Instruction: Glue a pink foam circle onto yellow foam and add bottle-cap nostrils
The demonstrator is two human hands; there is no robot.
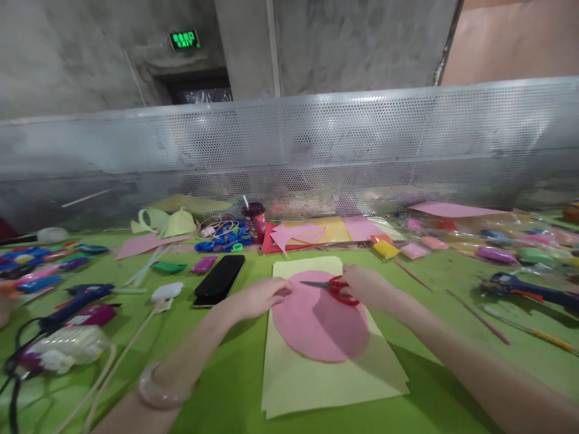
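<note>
A pink paper circle (316, 331) lies on a small stack of pale yellow paper sheets (312, 392). My right hand (364, 284) is closed on the red handles of a pair of scissors (337, 289), held at the upper right of the circle. The blades point left above the pink paper, casting a shadow on it. At the circle's upper left edge rests my left hand (265, 296), its fingers loosely bent with a gap between them, touching the paper. Whether its fingertips press on the circle or the yellow sheet, I cannot tell.
Left of the sheets lie a black phone (220, 280), a white charger with a cable (167, 292) and a glue gun (81, 298). A lidded cup (254, 223) stands behind. Another glue gun (534, 290) is at right. A perforated metal panel (298, 150) closes off the back.
</note>
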